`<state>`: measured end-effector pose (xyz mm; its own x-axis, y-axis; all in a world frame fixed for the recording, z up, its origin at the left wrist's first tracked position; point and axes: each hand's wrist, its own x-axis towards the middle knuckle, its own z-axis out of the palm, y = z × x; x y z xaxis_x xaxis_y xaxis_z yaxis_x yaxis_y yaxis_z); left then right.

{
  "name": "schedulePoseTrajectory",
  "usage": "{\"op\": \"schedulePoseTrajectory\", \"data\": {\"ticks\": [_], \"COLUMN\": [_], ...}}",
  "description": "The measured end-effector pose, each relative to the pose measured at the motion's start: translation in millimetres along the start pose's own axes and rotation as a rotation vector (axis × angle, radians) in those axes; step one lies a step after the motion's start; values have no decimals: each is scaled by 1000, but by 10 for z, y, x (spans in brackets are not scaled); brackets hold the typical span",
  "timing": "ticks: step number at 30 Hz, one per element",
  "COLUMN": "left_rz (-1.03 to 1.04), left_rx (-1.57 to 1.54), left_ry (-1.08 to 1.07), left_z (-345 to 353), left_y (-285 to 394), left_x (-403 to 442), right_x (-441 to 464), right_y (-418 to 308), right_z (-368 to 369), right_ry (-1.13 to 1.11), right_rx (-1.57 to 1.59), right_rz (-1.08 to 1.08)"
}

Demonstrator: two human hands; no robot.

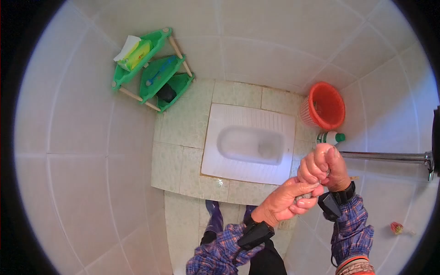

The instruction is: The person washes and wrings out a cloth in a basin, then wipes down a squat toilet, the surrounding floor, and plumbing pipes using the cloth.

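My left hand (288, 201) is closed around a small greyish wad (303, 197), perhaps a cloth or scrubber; its exact kind is unclear. Just above and to the right, my right hand (324, 167) is a tight fist, pressed against the left one. A bit of the same grey material shows at its palm edge. Both hands look wet and are held up in front of the right wall. Beyond them, the white squat toilet (249, 140) is set in the tiled floor, and a white bottle with a green cap (331, 137) appears beside my right knuckles.
An orange-red plastic basket (331, 106) stands in the far right corner. A metal pipe (385, 156) juts along the right wall. At far left is a green tiered rack (158, 75) holding a tissue pack (135, 56). A raised step edge (183, 192) crosses the floor before my boots (214, 217).
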<state>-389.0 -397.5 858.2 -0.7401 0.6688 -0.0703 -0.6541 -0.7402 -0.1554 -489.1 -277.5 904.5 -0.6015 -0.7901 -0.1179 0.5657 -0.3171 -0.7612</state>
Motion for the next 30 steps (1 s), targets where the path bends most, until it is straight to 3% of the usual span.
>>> {"op": "schedulePoseTrajectory", "data": {"ticks": [3, 8, 19, 22, 28, 30], "left_rz": [-56, -40, 224, 661, 657, 617], "left_rx": [322, 713, 1277, 1795, 2215, 2181], "left_ry": [169, 458, 478, 421, 519, 578], "left_z": [58, 125, -314, -572, -712, -708], "left_y": [58, 143, 209, 190, 203, 212], "left_x": [-18, 11, 274, 509, 689, 709], "right_x": [44, 90, 210, 173, 71, 60], "right_y": [-78, 30, 161, 195, 300, 336], "right_z": [96, 64, -127, -257, -476, -534], "right_ry": [45, 205, 345, 414, 498, 525], "right_rx": [-187, -79, -22, -15, 46, 91], "right_rz": [158, 250, 219, 140, 18, -23]}}
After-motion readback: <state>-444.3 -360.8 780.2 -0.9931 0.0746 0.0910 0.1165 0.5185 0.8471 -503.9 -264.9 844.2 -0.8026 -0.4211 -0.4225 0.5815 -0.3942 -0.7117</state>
